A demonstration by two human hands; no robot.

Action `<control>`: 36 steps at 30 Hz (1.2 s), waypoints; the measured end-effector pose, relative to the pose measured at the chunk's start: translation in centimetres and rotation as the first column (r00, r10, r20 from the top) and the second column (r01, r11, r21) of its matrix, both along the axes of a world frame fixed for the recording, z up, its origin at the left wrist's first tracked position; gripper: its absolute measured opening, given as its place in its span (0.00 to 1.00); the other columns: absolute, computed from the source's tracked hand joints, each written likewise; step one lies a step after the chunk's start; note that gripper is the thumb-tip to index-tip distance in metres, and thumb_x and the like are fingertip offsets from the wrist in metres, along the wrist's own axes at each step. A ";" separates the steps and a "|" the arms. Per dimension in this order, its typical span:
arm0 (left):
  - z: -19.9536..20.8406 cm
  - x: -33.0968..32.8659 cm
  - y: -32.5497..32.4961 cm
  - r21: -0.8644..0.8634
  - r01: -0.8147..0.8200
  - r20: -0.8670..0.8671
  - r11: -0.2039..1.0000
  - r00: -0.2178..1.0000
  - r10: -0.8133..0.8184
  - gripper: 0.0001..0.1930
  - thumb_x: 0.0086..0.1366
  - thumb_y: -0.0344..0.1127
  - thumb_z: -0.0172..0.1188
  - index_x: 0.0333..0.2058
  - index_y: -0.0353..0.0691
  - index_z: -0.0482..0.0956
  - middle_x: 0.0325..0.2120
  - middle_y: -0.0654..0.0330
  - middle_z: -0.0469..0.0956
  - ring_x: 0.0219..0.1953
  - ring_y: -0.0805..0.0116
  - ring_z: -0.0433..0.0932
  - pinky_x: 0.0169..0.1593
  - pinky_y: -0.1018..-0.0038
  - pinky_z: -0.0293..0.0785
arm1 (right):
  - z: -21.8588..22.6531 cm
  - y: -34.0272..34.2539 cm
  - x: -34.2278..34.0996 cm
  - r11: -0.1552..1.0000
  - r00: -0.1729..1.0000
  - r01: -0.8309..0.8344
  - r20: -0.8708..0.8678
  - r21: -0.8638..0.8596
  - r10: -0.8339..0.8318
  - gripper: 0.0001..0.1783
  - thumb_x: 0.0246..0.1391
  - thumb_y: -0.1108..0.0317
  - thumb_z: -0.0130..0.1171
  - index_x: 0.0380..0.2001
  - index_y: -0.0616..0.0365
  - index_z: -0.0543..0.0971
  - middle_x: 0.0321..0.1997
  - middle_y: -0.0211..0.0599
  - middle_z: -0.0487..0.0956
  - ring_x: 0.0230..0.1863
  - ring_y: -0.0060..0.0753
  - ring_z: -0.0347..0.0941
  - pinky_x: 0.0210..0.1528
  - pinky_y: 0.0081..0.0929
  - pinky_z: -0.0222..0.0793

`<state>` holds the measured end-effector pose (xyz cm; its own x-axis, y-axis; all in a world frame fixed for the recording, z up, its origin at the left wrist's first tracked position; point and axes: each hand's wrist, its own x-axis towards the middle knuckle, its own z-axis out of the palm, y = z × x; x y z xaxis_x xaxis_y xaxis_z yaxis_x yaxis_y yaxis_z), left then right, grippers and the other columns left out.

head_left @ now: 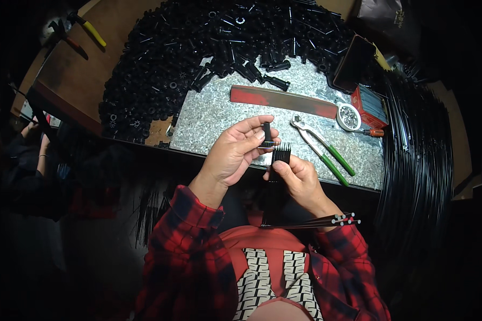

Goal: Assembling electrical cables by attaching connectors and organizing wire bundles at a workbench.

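Between left hand's (233, 150) close-set fingertips (259, 134), apparently a small black part (267, 132).

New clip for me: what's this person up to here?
The person's left hand pinches a small black part between thumb and fingers. The right hand grips a flat row of thin black strips, their upper ends close to that part; whether they touch is hard to tell. On the speckled worktop beyond lie green-handled pincers, unheld, and a red-and-brown bar, with a heap of black pieces behind.
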<state>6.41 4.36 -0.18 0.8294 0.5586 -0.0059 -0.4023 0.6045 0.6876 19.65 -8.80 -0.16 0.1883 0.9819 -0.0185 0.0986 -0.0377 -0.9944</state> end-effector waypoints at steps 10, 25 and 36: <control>-0.3 0.0 0.2 0.000 0.057 -0.007 0.998 0.998 -0.057 0.18 0.66 0.24 0.50 0.55 0.32 0.68 0.42 0.54 0.77 0.45 0.67 0.78 0.49 0.74 0.75 | -0.1 0.2 0.0 0.999 1.000 -0.004 0.020 -0.035 0.005 0.11 0.62 0.66 0.52 0.32 0.64 0.77 0.28 0.31 0.80 0.31 0.18 0.73 0.36 0.19 0.68; -1.7 -0.2 0.3 -0.012 0.067 -0.058 0.998 0.996 -0.067 0.16 0.65 0.26 0.54 0.52 0.30 0.71 0.43 0.55 0.77 0.45 0.68 0.78 0.51 0.73 0.73 | -0.4 0.3 0.1 0.998 0.998 0.037 0.053 -0.049 -0.034 0.10 0.61 0.67 0.53 0.33 0.64 0.78 0.28 0.31 0.80 0.30 0.17 0.73 0.34 0.18 0.68; -0.8 -0.4 -1.6 0.278 -0.058 -0.174 0.959 0.979 0.110 0.16 0.62 0.22 0.57 0.49 0.27 0.72 0.39 0.54 0.78 0.39 0.74 0.78 0.44 0.80 0.76 | 0.2 0.3 -0.2 0.997 0.979 0.062 0.198 -0.039 -0.053 0.10 0.59 0.67 0.56 0.37 0.64 0.79 0.28 0.25 0.79 0.30 0.12 0.69 0.32 0.17 0.67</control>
<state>5.99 2.74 -1.00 0.7781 0.6281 0.0053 -0.2931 0.3556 0.8875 19.49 -8.50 0.08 0.2486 0.9684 -0.0187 0.2888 -0.0925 -0.9529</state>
